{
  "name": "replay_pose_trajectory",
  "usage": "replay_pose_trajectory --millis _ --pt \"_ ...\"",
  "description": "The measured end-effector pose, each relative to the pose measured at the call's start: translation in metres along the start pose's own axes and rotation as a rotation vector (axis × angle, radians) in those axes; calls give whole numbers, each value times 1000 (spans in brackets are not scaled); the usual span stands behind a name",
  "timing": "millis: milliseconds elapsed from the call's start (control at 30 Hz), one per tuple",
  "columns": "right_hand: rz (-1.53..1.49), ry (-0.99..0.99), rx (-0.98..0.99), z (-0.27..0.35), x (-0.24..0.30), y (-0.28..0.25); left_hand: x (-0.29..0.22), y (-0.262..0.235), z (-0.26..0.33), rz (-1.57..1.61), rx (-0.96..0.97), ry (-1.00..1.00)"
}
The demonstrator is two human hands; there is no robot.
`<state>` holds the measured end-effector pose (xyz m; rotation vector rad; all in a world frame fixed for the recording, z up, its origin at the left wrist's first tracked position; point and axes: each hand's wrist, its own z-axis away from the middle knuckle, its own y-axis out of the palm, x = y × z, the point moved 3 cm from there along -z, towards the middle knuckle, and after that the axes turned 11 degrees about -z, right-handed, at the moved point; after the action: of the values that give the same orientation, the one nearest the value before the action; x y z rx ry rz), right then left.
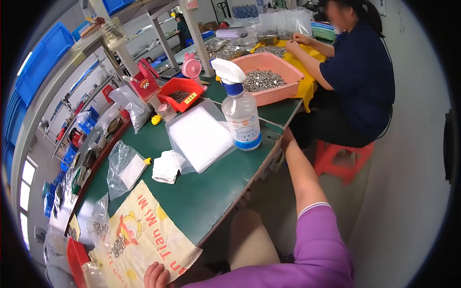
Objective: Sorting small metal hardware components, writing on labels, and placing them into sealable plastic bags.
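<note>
Your left hand point(156, 276) rests with loosely curled fingers, holding nothing, on the near edge of the yellow printed bag point(144, 230) lying flat on the green worktop point(206, 192). Your right hand point(287, 138) reaches to the worktop's far edge, just beside the spray bottle point(241, 115); its grip cannot be made out. A small heap of metal parts point(118, 246) sits on the bag.

At the bottom of my frame, left of centre, my left hand point(154, 276) rests its fingers on the near edge of a cream-yellow printed cloth bag point(144, 235), lying flat and slightly rumpled on the green table. A small pile of metal parts point(118, 246) sits on its left half.
</note>
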<state>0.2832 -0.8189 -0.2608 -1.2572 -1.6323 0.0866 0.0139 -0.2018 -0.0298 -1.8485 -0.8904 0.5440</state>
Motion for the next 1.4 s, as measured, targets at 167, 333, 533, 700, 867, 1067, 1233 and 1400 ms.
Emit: replay_pose_trajectory --millis 167,333,533,700,867,1067,1233,1400 --pt "43 -191 103 4 29 -8 3 -6 7 -7 -32 -20" --pt "157 -366 209 -3 50 -62 4 -8 5 5 -27 6" --pt "207 -319 -98 17 118 -117 11 3 13 -10 35 -9" --pt "-138 -90 -491 52 105 -144 10 -3 4 19 14 -25" --pt "-622 288 -471 105 85 -188 8 -15 2 260 27 -135" --pt "-1178 237 -48 126 240 -218 34 -41 11 496 -11 -174" --pt "-902 188 1011 169 425 -173 50 -47 -14 864 117 -157" --pt "-598 -192 1241 195 522 -93 39 -55 -25 313 -123 297"
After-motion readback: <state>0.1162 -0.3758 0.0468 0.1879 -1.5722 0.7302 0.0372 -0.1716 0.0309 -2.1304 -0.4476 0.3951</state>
